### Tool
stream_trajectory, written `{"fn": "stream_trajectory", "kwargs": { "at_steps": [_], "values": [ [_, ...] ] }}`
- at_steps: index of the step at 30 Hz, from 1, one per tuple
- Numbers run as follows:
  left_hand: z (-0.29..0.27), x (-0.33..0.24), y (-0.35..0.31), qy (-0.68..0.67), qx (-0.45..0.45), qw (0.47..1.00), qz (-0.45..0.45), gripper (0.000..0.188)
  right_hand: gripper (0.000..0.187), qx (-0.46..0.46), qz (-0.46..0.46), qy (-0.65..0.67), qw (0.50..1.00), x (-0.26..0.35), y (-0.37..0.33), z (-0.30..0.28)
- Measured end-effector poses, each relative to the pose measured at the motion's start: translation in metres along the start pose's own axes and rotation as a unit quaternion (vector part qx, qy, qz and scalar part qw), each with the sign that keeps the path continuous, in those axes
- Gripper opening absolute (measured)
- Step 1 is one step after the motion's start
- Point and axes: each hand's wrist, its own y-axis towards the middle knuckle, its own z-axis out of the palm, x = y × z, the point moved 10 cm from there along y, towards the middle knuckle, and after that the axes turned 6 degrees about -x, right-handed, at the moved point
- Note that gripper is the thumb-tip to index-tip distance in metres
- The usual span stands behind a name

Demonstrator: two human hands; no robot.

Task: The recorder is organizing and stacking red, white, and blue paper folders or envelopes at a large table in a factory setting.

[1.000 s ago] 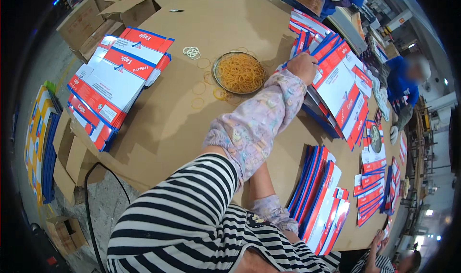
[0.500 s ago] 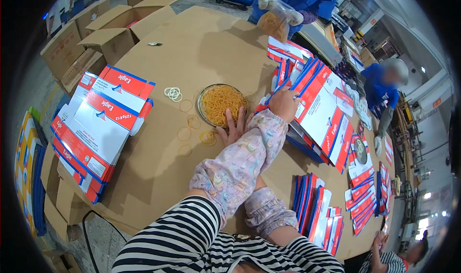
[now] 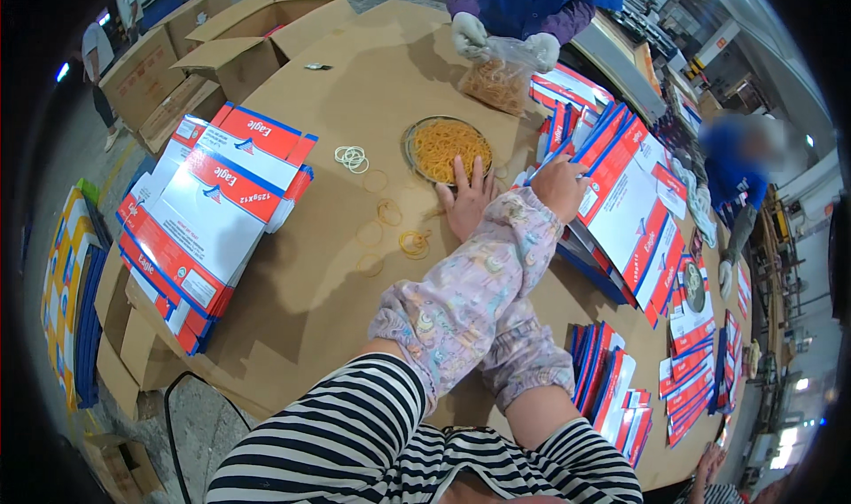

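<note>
My forearms, in patterned sleeve covers, cross with the left over the right. My left hand (image 3: 560, 187) is closed on the upper edge of a stack of flattened red, white and blue cartons (image 3: 625, 207) at the right. My right hand (image 3: 467, 204) has its fingers spread, their tips on the yellow rubber bands (image 3: 448, 147) heaped in a round metal dish (image 3: 409, 156). Several loose rubber bands (image 3: 414, 243) lie on the brown table nearer to me. A small bunch of white bands (image 3: 352, 158) lies left of the dish.
Another carton stack (image 3: 222, 211) stands at the left, and more cartons (image 3: 612, 389) at the near right. Across the table a gloved person holds a clear bag (image 3: 496, 78) of rubber bands. Open cardboard boxes (image 3: 235, 52) stand far left. Another person (image 3: 736, 163) is at the right.
The dish has slid a little away from me with my right hand at it. The gloved person's bag has come down toward the table. My whole view has shifted; my left hand keeps its place.
</note>
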Motion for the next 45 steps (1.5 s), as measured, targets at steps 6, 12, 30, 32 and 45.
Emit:
{"fn": "stream_trajectory", "kwargs": {
  "at_steps": [6, 12, 30, 32, 45],
  "values": [
    [0.006, -0.009, -0.005, -0.010, 0.030, 0.999, -0.008, 0.025, 0.065, 0.025, 0.008, 0.036, 0.999, -0.024, 0.032, 0.003],
    [-0.003, 0.002, -0.002, -0.015, 0.019, 1.000, -0.019, 0.025, 0.070, -0.088, 0.053, 0.224, 0.969, -0.020, 0.019, -0.031],
    [0.002, -0.005, -0.001, -0.002, 0.015, 1.000, 0.007, 0.026, 0.076, 0.016, -0.151, 0.154, 0.976, 0.084, -0.002, 0.010],
    [0.010, -0.010, -0.001, -0.017, 0.046, 0.999, -0.004, 0.026, 0.074, 0.028, -0.151, 0.142, 0.978, 0.083, 0.000, 0.015],
    [0.011, 0.003, 0.000, -0.034, -0.002, 0.999, 0.006, 0.025, 0.081, 0.099, -0.200, 0.214, 0.951, 0.129, -0.074, -0.015]
  ]
}}
